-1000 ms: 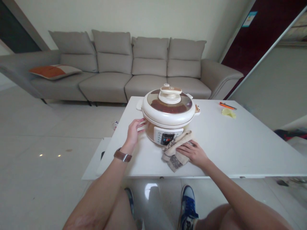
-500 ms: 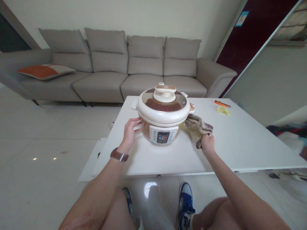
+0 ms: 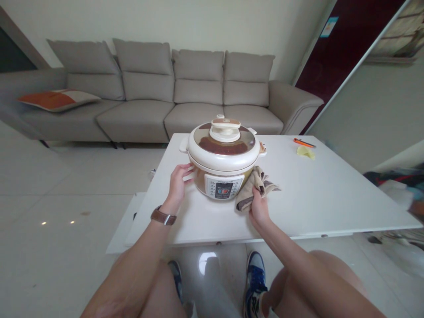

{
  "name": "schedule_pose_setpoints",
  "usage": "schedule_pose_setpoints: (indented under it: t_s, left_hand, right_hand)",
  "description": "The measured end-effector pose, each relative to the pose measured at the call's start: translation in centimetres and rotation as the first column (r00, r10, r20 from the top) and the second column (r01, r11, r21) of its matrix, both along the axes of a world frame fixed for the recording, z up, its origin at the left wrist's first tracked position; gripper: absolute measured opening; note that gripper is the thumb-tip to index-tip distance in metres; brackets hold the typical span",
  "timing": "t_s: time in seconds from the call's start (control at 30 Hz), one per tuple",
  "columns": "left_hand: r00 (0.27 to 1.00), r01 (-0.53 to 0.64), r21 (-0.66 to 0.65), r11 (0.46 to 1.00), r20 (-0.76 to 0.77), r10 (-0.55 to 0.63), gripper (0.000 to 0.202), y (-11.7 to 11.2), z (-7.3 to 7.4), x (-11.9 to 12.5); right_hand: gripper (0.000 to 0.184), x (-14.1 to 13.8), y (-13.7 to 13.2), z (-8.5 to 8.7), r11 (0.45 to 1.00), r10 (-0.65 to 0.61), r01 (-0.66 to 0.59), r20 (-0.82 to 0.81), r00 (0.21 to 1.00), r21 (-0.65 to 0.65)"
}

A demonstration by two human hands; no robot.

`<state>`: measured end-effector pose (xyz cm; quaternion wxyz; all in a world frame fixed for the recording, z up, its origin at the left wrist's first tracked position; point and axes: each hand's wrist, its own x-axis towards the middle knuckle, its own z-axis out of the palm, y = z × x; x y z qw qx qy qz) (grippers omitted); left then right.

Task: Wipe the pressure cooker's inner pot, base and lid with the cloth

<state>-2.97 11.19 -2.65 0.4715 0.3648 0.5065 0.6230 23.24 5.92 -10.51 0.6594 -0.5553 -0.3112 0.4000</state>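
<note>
A white and brown electric pressure cooker [image 3: 222, 148] stands upright on a white table, its lid on and its control panel facing me. My left hand [image 3: 179, 181] is at its left side, fingers apart and stretched against or very near the lower body; the fingertips are partly hidden. In my right hand [image 3: 260, 205] is a bunched beige-and-brown cloth [image 3: 253, 185], gripped at the cooker's lower right side. The cloth covers the right edge of the body beside the panel and seems to touch it.
On the white table [image 3: 314, 198], toward the far right, lie an orange utility knife [image 3: 304, 142] and a crumpled yellow piece [image 3: 305, 152]. A grey sofa [image 3: 195, 112] with an orange cushion [image 3: 56, 100] stands behind. My legs and shoes are under the near table edge.
My right hand has moved left and toward me with the cloth, from right of the cooker to its front right side. My left hand has stayed at the cooker's left side.
</note>
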Motion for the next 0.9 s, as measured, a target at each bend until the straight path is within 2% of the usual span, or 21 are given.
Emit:
schedule_pose_setpoints:
  t_s: [0.03, 0.1, 0.27, 0.33, 0.47, 0.57, 0.73, 0.9]
  left_hand:
    - [1.0, -0.002, 0.002, 1.0, -0.004, 0.002, 0.024, 0.0, 0.0, 0.0]
    - [1.0, -0.003, 0.008, 1.0, -0.012, 0.003, 0.024, 0.0, 0.0, 0.1]
    - [0.999, -0.015, 0.023, 1.0, -0.034, 0.016, 0.022, -0.1, -0.2, 0.2]
    - [0.999, -0.021, 0.021, 1.0, -0.041, 0.022, 0.022, -0.1, -0.2, 0.3]
    - [0.999, -0.017, 0.022, 1.0, -0.036, 0.017, 0.022, -0.1, -0.3, 0.3]
    - [0.999, -0.017, 0.02, 1.0, -0.037, 0.018, 0.022, 0.0, -0.3, 0.3]
    - [0.999, -0.029, 0.018, 0.999, -0.034, 0.029, 0.021, 0.0, -0.3, 0.3]
    - [0.999, -0.026, 0.015, 1.0, -0.031, 0.027, 0.021, -0.1, -0.1, 0.4]
  right_hand:
    - [0.044, -0.9, -0.9, 0.0, 0.998, -0.035, 0.028, -0.147, 0.989, -0.052]
    - [0.041, -2.5, -2.7, 0.4, 0.994, -0.031, -0.006, -0.333, 0.943, -0.108]
    - [0.032, -5.1, -5.2, 1.5, 0.984, -0.058, -0.053, -0.586, 0.808, -0.17]
    - [0.03, -4.8, -5.1, 1.7, 0.979, -0.06, -0.072, -0.607, 0.792, -0.19]
    - [0.026, -2.9, -4.2, 1.2, 0.974, -0.051, -0.076, -0.535, 0.843, -0.214]
    - [0.029, -2.6, -4.3, 0.5, 0.978, -0.036, -0.073, -0.503, 0.863, -0.195]
    - [0.042, -5.2, -5.5, -0.1, 0.983, -0.048, -0.062, -0.564, 0.824, -0.173]
    - [0.045, -7.9, -6.5, -0.5, 0.982, -0.044, -0.088, -0.66, 0.75, -0.165]
